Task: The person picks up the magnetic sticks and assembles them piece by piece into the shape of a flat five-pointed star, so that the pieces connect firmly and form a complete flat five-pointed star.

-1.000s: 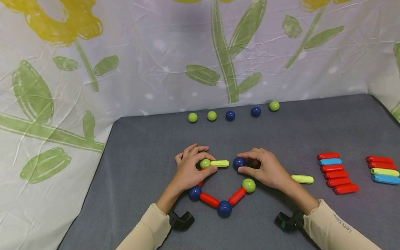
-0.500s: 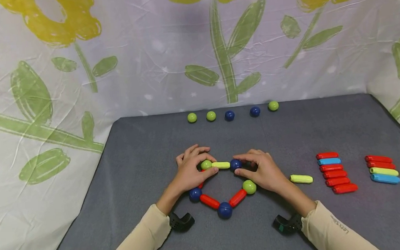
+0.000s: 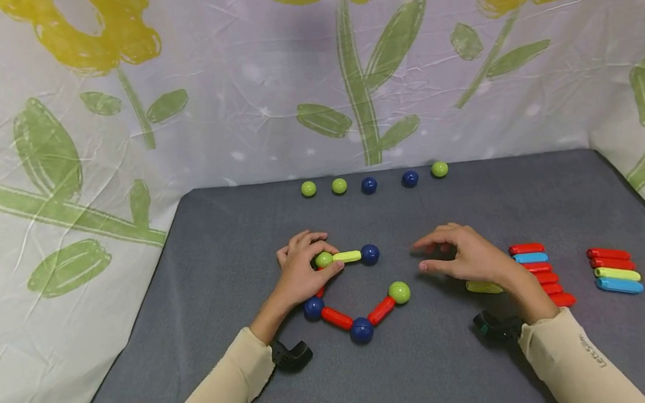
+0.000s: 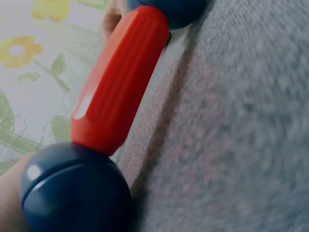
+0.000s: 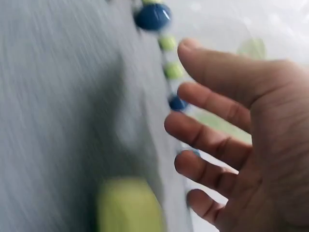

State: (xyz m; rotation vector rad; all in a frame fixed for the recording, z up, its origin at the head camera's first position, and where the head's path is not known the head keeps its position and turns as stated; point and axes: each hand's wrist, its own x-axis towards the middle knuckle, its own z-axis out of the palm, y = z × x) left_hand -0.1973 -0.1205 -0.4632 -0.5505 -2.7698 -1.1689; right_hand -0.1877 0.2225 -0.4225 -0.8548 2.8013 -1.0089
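Observation:
My left hand [image 3: 303,268] pinches a green ball [image 3: 324,260] between thumb and fingers. A yellow-green rod [image 3: 347,257] joins that ball to a blue ball [image 3: 370,254]. Below the hand the chain runs on through a blue ball [image 3: 314,308], a red rod [image 3: 337,319], another blue ball [image 3: 362,331], a red rod [image 3: 382,311] and a green end ball [image 3: 399,292]. A gap separates the two ends. Partly covered by the left hand is one more red rod. My right hand [image 3: 467,255] holds nothing, its fingers loosely spread in the right wrist view.
Beneath the right hand lies a loose yellow-green rod [image 3: 483,287]. Two stacks of rods, red ones [image 3: 527,248] and a mixed group [image 3: 613,264], sit at the right. Several green and blue balls [image 3: 369,186] line the grey table's far edge, before a flowered cloth.
The right hand brought the blue ball onto the yellow-green rod's end, let go and moved right. The left hand stays on the green ball, shifting slightly.

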